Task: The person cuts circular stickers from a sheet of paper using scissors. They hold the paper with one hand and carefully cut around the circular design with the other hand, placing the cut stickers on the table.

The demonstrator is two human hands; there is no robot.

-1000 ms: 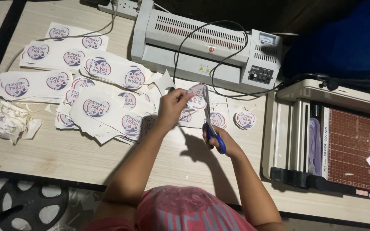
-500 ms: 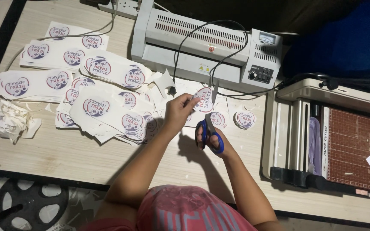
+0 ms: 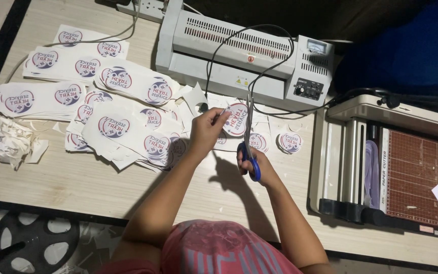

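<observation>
Far left on the wooden table [image 3: 77, 187] lies a crumpled wad of white paper [image 3: 6, 142], and beside it spread overlapping white sheets [image 3: 77, 66], each printed with round red-and-blue emblems, fanning toward the middle. Behind them sits a long grey laminating machine [image 3: 239, 50], its black cable [image 3: 229, 45] looping down over the front. Now to the middle: the left hand [image 3: 206, 133] has its fingers pinched tight on the left edge of a round printed sticker [image 3: 235, 119], holding it up just above the table. Just right of it, the right hand [image 3: 252, 162] is curled through the blue handles of the scissors [image 3: 249, 137]; their long axis runs nearly straight away from the person, blades pointing up toward the laminator and lying along the sticker's right edge. A small stack of cut round stickers [image 3: 289, 142] sits beyond. At far right stands a paper cutter [image 3: 396, 167] with a reddish grid board.
</observation>
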